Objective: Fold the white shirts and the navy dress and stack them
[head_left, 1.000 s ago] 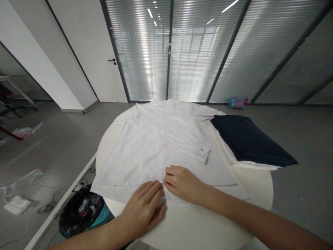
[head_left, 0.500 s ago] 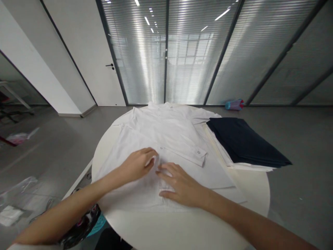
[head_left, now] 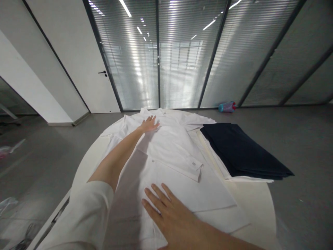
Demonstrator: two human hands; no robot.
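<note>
- We stand at a round white table (head_left: 260, 205) in a grey-floored room with glass walls and blinds.
- A white shirt (head_left: 169, 156) lies spread across it.
- Our left hand (head_left: 149, 124) lies flat, fingers spread, near the collar.
- Our right hand (head_left: 169, 211) presses flat near the hem, grasping nothing.
- Dark folded cloth (head_left: 239, 149) lies just beside the shirt.

A round white table (head_left: 256, 205) stands on a grey floor (head_left: 307, 139) before a wall of glass partitions (head_left: 182, 52) with lowered blinds and dark frames, running from 11 to 2 o'clock. Ceiling strip lights reflect in the glass. At 10 o'clock, a white door (head_left: 85, 62) with a black handle adjoins a white wall (head_left: 23, 86). A blue and pink object (head_left: 227, 106) lies on the floor at 1 o'clock.
</note>
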